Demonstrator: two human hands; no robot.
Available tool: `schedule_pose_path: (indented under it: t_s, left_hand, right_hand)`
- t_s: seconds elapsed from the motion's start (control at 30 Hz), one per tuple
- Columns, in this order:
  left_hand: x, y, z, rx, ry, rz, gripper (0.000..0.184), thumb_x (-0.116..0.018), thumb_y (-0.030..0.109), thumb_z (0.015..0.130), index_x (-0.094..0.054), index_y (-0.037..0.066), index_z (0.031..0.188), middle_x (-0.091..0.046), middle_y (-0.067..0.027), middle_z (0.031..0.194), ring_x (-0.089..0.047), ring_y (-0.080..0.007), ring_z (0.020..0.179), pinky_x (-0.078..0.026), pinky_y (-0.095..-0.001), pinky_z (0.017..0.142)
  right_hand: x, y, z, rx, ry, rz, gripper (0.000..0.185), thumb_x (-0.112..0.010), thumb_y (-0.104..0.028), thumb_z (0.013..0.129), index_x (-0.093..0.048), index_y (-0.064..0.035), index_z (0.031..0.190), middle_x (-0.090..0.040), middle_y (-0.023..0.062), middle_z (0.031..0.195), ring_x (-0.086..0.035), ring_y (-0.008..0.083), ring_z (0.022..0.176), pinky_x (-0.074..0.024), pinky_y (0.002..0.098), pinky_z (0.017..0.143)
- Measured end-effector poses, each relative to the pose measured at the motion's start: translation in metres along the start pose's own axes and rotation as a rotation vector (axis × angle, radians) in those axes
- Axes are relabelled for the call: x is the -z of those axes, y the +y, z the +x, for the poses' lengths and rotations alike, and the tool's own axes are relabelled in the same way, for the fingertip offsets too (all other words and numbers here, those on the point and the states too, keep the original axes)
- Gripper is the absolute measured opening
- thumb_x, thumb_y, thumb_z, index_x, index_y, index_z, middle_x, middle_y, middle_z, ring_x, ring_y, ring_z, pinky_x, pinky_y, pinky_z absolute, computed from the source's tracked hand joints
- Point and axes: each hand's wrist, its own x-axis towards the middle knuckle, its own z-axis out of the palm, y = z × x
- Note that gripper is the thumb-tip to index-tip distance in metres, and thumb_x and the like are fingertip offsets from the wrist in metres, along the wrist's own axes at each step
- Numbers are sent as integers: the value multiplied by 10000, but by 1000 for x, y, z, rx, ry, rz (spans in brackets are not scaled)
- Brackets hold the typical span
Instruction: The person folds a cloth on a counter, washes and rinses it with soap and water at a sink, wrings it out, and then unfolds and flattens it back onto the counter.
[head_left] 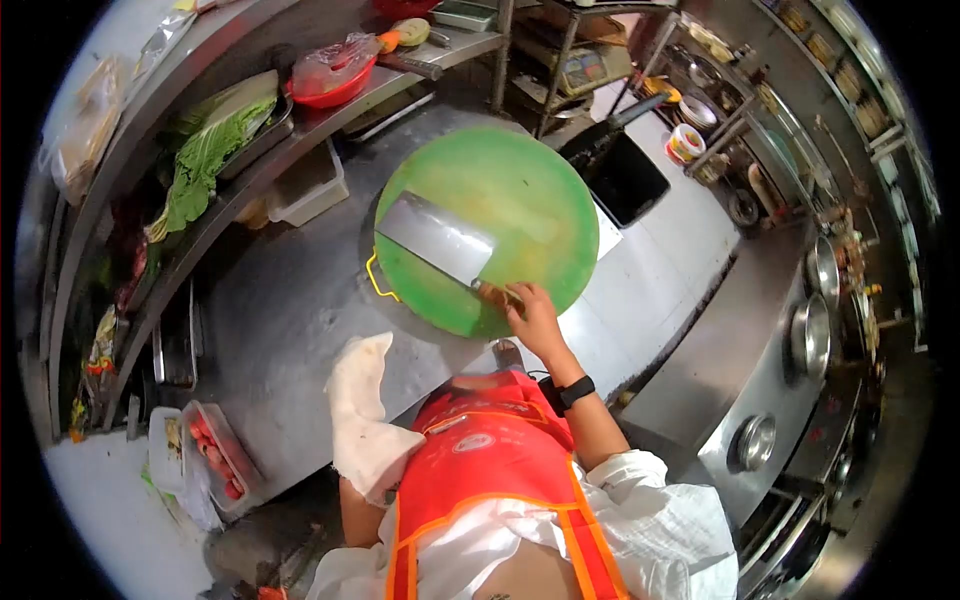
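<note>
A cleaver (437,238) with a wide steel blade lies flat on the round green cutting board (540,190). My right hand (536,318), with a black band on its wrist, has its fingers closed around the end of the cleaver's brown handle (492,293). A white cloth (362,420) covers my left hand beside the red apron (490,440). Only the forearm shows below the cloth, so the left fingers are hidden. From the board's left edge sticks out a yellow wire handle (377,280).
Leafy cabbage (215,150) and a red bowl (333,85) sit on the metal shelf at left. Right of the board is a black rectangular container (628,185). A tub of red pieces (215,455) stands at lower left. Metal bowls (810,335) line the right counter.
</note>
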Motion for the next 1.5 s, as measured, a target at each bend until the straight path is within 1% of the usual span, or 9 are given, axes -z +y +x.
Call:
schedule_pose_path:
  t_s: [0.23, 0.47, 0.7, 1.0, 1.1, 1.2, 1.3, 1.37, 1.5]
  left_hand:
    - [-58, -9, -19, 35, 150, -46, 204, -570, 129, 759, -519, 18, 923, -542, -74, 914, -516, -181, 820, -421, -307, 747]
    - [-105, -16, -43, 52, 261, -78, 203, -572, 137, 757, -520, 22, 916, -541, -72, 905, -514, -181, 813, -421, -305, 740]
    - [-122, -23, -64, 61, 351, -117, 202, -573, 144, 754, -521, 25, 909, -540, -70, 897, -513, -181, 806, -421, -304, 732]
    - [-123, -38, -89, 103, 415, -148, 201, -576, 154, 751, -522, 29, 900, -539, -67, 886, -511, -181, 798, -421, -303, 722]
    - [-124, -39, -84, 107, 404, -147, 201, -577, 157, 750, -523, 31, 897, -539, -66, 883, -510, -181, 795, -420, -302, 719]
    - [-123, -34, -72, 95, 377, -138, 201, -578, 161, 749, -523, 32, 894, -538, -65, 879, -510, -181, 792, -420, -301, 716]
    - [-122, -27, -53, 78, 338, -129, 201, -578, 164, 748, -524, 34, 891, -538, -64, 875, -509, -181, 790, -420, -301, 712]
    - [-120, -22, -41, 72, 313, -125, 201, -579, 166, 747, -524, 35, 889, -538, -63, 873, -509, -181, 788, -420, -301, 710]
    - [-118, -17, -19, 78, 254, -129, 201, -580, 170, 746, -525, 37, 885, -537, -62, 868, -508, -181, 784, -420, -300, 706]
  right_hand:
    - [4, 23, 28, 143, -310, 12, 303, -574, -103, 707, -552, -31, 1000, -537, 174, 901, -516, 342, 858, -420, 402, 761]
    - [-21, 35, 46, 296, -378, -292, 464, -659, -340, 688, -475, -30, 981, -535, 141, 884, -545, 303, 800, -455, 387, 670]
    - [-29, 42, 61, 277, -531, -304, 413, -653, -315, 702, -457, -31, 929, -541, 142, 897, -564, 312, 791, -469, 391, 652]
    - [-6, 46, 76, 82, -495, 60, 278, -588, -155, 732, -457, 6, 917, -572, 199, 849, -564, 355, 793, -456, 407, 672]
    - [-4, 64, 84, 167, -466, 26, 254, -586, -132, 745, -472, 15, 918, -581, 157, 799, -577, 300, 759, -459, 370, 644]
    - [0, 72, 95, 199, -504, 285, 256, -591, -115, 761, -475, 20, 945, -564, 86, 723, -561, 190, 626, -446, 300, 550]
    - [44, 36, 103, 93, -648, 400, 321, -621, -173, 732, -507, -21, 991, -548, 107, 644, -559, 231, 616, -444, 331, 568]
    - [61, 26, 105, -332, -893, 779, 325, -630, -169, 737, -513, -10, 996, -524, 43, 642, -503, 126, 534, -414, 252, 505]
    - [62, 32, 95, -399, -880, 985, 304, -620, -106, 737, -492, 13, 986, -493, 9, 636, -470, 92, 478, -377, 218, 445]
